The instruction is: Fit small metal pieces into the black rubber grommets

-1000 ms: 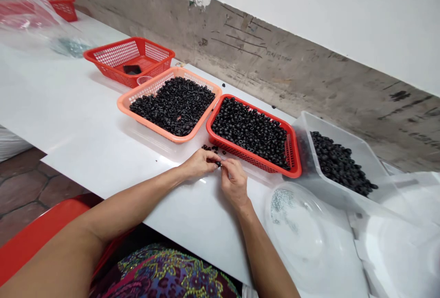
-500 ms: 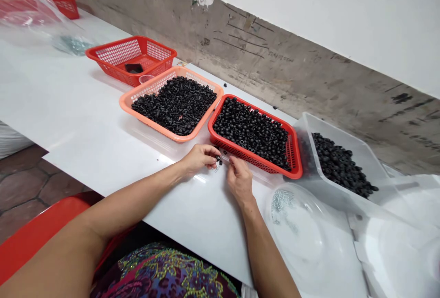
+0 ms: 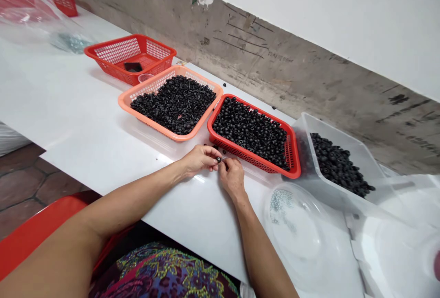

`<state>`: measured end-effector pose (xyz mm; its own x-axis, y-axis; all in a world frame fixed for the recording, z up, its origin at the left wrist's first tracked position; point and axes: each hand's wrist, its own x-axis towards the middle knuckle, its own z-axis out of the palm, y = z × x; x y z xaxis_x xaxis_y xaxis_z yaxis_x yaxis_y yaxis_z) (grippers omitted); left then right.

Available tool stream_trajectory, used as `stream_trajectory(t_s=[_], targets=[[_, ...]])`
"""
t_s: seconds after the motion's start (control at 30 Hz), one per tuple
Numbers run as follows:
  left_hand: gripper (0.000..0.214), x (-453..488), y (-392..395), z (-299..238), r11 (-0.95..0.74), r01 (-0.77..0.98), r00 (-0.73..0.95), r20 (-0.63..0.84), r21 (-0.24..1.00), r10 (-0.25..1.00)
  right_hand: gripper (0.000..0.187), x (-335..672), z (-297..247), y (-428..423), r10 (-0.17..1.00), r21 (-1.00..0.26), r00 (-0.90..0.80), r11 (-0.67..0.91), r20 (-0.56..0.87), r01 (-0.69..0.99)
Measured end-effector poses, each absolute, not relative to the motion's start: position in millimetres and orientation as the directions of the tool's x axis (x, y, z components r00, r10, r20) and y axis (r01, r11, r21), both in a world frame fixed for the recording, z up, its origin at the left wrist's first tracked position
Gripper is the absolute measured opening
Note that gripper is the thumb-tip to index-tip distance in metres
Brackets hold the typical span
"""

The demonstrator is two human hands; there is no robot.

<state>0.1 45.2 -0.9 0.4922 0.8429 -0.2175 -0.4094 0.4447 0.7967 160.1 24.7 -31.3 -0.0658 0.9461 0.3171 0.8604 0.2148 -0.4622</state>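
My left hand (image 3: 202,158) pinches a small round black part (image 3: 219,159) with a pale centre between thumb and forefinger. Close against it on the right, my right hand (image 3: 232,174) has its fingertips pressed together; what they hold, if anything, is too small to name. Both hands are just above the white tabletop (image 3: 192,206). Right behind them stands a red basket (image 3: 298,165) full of small black ring-like parts (image 3: 250,128). A salmon-coloured basket (image 3: 124,103) beside it holds smaller black pieces (image 3: 178,103). A few loose black pieces lie near my fingers.
Farther left is another red basket (image 3: 165,62) with a dark object inside. To the right stand a clear plastic bin (image 3: 311,183) of black parts and a round clear dish (image 3: 305,261) with small shiny pieces. A stained wall (image 3: 275,68) runs behind the table.
My right hand has moved left, and its fingertips now meet the black part in my left hand. The left hand has stayed nearly in place.
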Motion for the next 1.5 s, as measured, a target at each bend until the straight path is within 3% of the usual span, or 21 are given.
stream_trajectory(t_s=[0.13,0.23,0.37,0.5,0.9,1.33,1.5], targets=[[0.023,1,45,-1,0.423,-0.376,0.465,-0.227,0.824,0.855,0.022,166,-24,21,0.963,-0.762,0.043,0.182,0.266,0.622],[0.021,2,44,-1,0.409,-0.344,0.453,-0.232,0.845,0.861,0.022,169,-19,18,0.986,-0.933,0.11,0.079,0.125,0.351],[0.023,3,43,-1,0.396,-0.318,0.461,-0.225,0.861,0.858,0.022,169,-12,16,0.995,-0.998,0.076,-0.066,-0.065,0.01],[0.026,3,43,-1,0.386,-0.315,0.461,-0.216,0.867,0.861,0.021,167,-5,14,0.994,-0.983,0.033,-0.102,-0.108,-0.153],[0.022,5,43,-3,0.315,-0.268,0.377,-0.202,0.91,0.904,0.015,163,-4,8,0.997,-0.994,0.071,0.033,0.04,0.103],[0.02,6,41,-5,0.113,-0.154,0.415,-0.04,0.982,0.909,0.013,162,-1,6,0.993,-0.941,0.055,0.083,0.106,0.327],[0.02,6,40,-3,-0.036,-0.062,0.411,0.058,0.997,0.91,0.014,161,-2,4,0.986,-0.922,0.032,0.139,0.162,0.362]])
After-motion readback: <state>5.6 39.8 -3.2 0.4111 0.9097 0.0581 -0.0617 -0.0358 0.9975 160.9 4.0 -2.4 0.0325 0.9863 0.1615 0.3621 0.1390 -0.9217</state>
